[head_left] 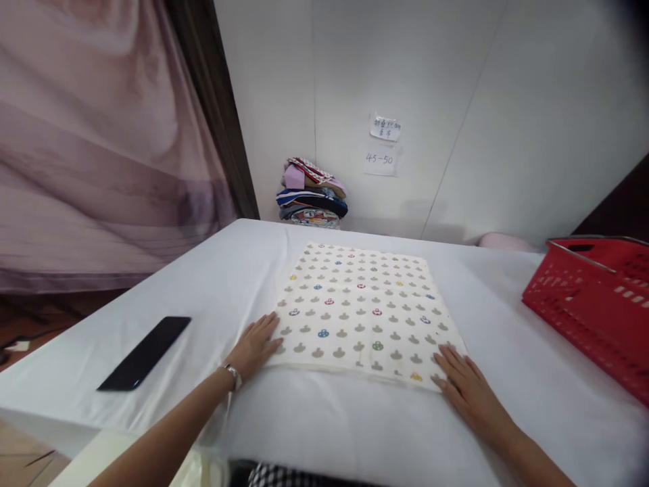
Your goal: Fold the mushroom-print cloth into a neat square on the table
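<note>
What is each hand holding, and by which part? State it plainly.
Nothing is gripped. The left hand lies flat, open, on the near left corner of the patterned cloth; the right hand lies flat on its near right corner.

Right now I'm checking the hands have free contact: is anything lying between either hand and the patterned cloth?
Nothing visible. The left hand and right hand rest flat on the near corners of the patterned cloth; the phone and red basket lie off to the sides.

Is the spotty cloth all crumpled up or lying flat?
Flat. The patterned cloth lies smooth on the white table, both hands resting on its near corners.
</note>
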Demonstrator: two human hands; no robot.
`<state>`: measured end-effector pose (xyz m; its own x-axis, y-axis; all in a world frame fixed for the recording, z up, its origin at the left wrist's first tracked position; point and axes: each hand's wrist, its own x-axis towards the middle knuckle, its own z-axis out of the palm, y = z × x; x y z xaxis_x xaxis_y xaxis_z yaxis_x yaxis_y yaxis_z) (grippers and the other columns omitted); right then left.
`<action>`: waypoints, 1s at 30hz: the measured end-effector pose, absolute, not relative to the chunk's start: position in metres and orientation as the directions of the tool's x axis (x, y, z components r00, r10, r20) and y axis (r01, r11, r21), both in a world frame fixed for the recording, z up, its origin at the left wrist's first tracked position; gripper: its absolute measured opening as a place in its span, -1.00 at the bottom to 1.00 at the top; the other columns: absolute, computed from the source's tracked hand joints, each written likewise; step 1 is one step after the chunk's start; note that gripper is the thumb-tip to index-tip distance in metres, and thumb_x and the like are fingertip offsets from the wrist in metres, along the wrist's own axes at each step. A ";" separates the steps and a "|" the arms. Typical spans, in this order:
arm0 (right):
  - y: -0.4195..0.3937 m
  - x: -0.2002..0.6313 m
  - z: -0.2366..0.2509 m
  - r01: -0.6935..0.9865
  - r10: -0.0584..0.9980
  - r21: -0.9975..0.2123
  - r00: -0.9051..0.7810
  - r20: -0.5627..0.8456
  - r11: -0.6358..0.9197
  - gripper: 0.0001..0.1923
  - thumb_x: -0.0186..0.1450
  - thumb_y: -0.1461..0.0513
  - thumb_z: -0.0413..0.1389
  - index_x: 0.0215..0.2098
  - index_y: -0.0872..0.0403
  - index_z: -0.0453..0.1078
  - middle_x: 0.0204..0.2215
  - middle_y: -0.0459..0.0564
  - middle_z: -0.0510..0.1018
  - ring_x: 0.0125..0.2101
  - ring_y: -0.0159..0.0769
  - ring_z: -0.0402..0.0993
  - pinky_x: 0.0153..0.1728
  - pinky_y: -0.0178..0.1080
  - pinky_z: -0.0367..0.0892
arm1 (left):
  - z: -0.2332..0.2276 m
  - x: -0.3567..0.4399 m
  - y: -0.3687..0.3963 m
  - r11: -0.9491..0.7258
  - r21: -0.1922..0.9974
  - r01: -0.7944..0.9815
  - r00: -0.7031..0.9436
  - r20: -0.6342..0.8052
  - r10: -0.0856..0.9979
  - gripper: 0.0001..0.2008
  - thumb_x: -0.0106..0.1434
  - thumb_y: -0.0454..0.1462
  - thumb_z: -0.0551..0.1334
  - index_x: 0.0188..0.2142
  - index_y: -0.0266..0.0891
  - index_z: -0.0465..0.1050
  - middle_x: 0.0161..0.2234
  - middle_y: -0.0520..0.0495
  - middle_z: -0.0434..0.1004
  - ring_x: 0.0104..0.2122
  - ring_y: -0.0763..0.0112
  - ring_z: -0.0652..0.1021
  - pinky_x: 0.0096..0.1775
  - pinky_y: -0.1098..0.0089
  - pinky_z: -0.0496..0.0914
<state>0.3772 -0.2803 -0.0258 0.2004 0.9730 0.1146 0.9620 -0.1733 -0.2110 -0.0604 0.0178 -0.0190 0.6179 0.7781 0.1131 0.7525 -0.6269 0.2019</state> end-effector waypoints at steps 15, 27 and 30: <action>-0.259 0.322 -0.002 0.970 0.975 -0.228 -0.039 0.221 0.090 -0.59 0.32 0.14 -0.10 0.11 -0.02 0.28 0.10 0.03 0.35 0.14 -0.11 0.18 0.14 0.11 0.07 | -0.005 -0.024 -0.064 -0.856 0.231 0.462 0.750 0.413 0.516 -0.73 0.24 -0.18 0.12 -0.10 -0.14 0.45 -0.05 -0.10 0.47 -0.04 0.23 0.42 0.02 0.10 0.29; -0.230 0.288 -0.009 0.909 0.893 -0.339 -0.072 0.444 0.242 -0.72 0.33 0.15 -0.07 -0.13 -0.02 0.45 -0.09 0.04 0.48 -0.03 -0.16 0.34 -0.02 -0.01 0.27 | -0.011 0.027 -0.076 -0.877 0.285 0.386 0.770 0.425 0.476 -0.79 0.25 -0.20 0.12 -0.20 -0.18 0.48 -0.18 -0.11 0.49 -0.17 0.28 0.43 -0.11 0.20 0.32; -0.230 0.287 -0.008 0.908 0.894 -0.344 -0.068 0.443 0.240 -0.73 0.33 0.16 -0.05 -0.15 -0.01 0.45 -0.13 0.05 0.48 -0.08 -0.17 0.35 -0.06 -0.04 0.29 | -0.011 0.031 -0.077 -0.874 0.294 0.386 0.770 0.420 0.481 -0.78 0.27 -0.20 0.11 -0.19 -0.18 0.48 -0.18 -0.11 0.49 -0.16 0.29 0.43 -0.10 0.20 0.31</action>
<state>0.2871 -0.2301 -0.0084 -0.0680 0.8938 0.4433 0.9081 0.2395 -0.3436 0.0313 -0.0773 -0.0110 0.7697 0.4810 0.4197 0.3859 -0.8743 0.2944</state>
